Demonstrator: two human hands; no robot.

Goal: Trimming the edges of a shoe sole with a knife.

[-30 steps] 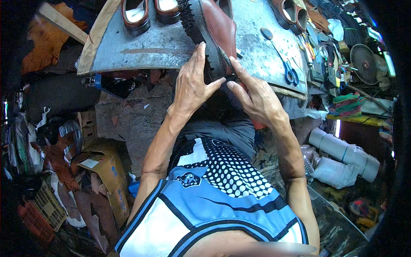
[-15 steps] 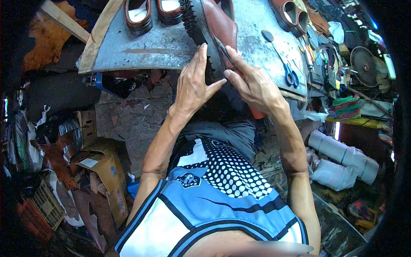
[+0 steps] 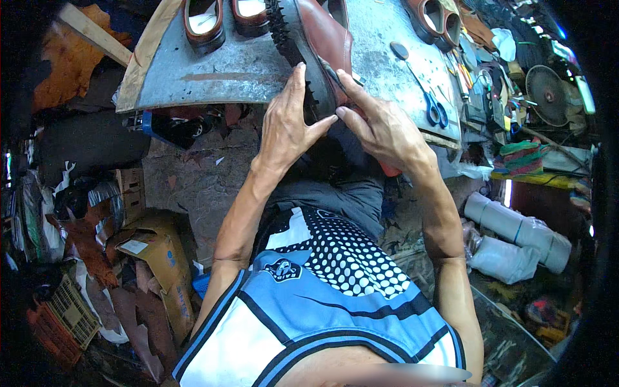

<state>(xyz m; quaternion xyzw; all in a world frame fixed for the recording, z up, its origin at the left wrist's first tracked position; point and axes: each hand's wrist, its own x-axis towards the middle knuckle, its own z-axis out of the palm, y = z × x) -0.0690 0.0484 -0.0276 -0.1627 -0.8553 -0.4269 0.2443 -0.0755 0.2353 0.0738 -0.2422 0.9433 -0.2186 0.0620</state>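
Observation:
A reddish-brown leather boot (image 3: 327, 33) with a thick black lugged sole (image 3: 284, 40) stands tilted at the table's near edge, its sole side toward my left. My left hand (image 3: 284, 122) steadies it, fingers straight along the sole and thumb reaching across its near end. My right hand (image 3: 385, 132) is closed at the other side of that end, index finger stretched along the seam between sole and leather. Below its palm shows the red end (image 3: 390, 169) of a tool; a thin dark edge lies by the index finger. The tool's kind is hidden.
On the grey table (image 3: 238, 90) are two brown shoes (image 3: 205, 29) at left and another pair (image 3: 429, 22) at far right. Blue-handled scissors (image 3: 436, 111) lie right of my hand. A fan (image 3: 547, 93), wrapped rolls (image 3: 516, 232) and a cardboard box (image 3: 161, 258) stand around.
The whole view has shifted slightly, table included. My thumbs and the boot's near end have edged a little left; both hands keep their hold.

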